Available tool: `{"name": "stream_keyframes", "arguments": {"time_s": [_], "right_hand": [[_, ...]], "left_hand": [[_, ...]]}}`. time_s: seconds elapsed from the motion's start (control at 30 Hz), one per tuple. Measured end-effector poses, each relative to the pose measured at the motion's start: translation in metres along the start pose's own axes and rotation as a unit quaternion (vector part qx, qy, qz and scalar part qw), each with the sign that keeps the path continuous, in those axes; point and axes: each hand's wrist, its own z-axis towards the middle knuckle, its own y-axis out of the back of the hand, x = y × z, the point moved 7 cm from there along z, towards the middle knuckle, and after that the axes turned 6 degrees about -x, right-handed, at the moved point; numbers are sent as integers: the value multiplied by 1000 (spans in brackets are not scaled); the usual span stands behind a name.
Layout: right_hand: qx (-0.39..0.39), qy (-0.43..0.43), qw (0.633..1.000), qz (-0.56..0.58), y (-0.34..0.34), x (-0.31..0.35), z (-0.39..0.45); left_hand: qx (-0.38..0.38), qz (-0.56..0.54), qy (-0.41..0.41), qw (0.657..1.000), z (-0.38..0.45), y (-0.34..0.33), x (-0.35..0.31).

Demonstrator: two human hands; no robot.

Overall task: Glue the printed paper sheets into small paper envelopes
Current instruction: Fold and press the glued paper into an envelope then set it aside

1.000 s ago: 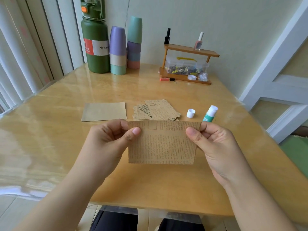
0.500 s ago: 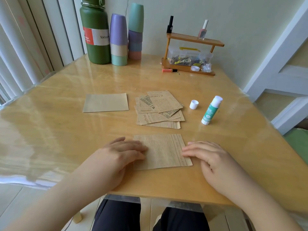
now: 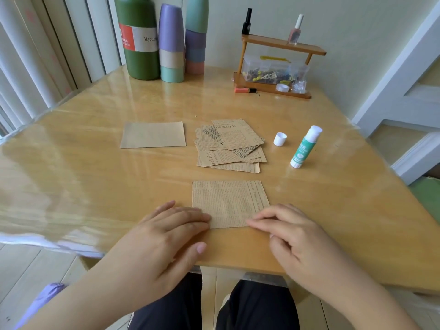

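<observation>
Printed sheet [image 3: 228,202]: It lies flat on the table [image 3: 95,186], close to the near edge, right in front of me. Tiny print covers it.

My left hand [image 3: 164,236]: It lies flat, fingers straight and together. The fingertips press down on the sheet's corner at 7 o'clock. I am not gripping anything.

My right hand [image 3: 292,236]: My fingers are bent a little, not in a fist. The fingertips touch the sheet's corner at 5 o'clock. They hold nothing that I can see.

Pile of printed sheets [image 3: 229,145]: It sits at 12 o'clock from my sheet, a bit farther away. The papers are fanned out and messy.

Plain brown paper [image 3: 153,135]: It lies flat at 9 o'clock from the pile, apart from it.

Glue stick [image 3: 306,146]: It is at 3 o'clock from the pile. It is green and white, and its top is off.

White cap [image 3: 279,139]: It sits alone between the pile and the glue stick.

Green bottle [image 3: 139,39]: It stands at the far edge, at 11 o'clock from the pile.

Stacked cups [image 3: 182,41]: Two stacks stand just beside the bottle, at its 3 o'clock.

Little wooden shelf [image 3: 277,57]: It stands at the far edge, at 1 o'clock from the pile. Two small bottles stand on top.
</observation>
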Motion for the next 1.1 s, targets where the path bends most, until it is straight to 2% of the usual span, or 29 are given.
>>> {"name": "stream_keyframes", "arguments": {"time_s": [0.13,0.3,0.43,0.57,0.83,1.0,1.1], "right_hand": [[-23,-29,999,-24,14,-16,-9],[-47,-17,998,-39,13,-2,4],[-12,19,1000,-3,-6,21,23],[15,10,999,28,-16,20,26],[-26,-61,998,-5,8,-19,7],[-48,-55,997,-19,8,-12,17],[-21,-31,999,7,-2,5,29]], "left_hand": [[-24,15,3,1000,-6,4,3],[-15,26,6,1000,10,3,-4],[8,0,10,1000,27,-8,-16],[16,-4,12,1000,27,-13,-14],[-16,16,20,1000,13,1,4],[-32,56,12,998,25,2,1],[-29,75,1,997,36,-3,-5]]}}
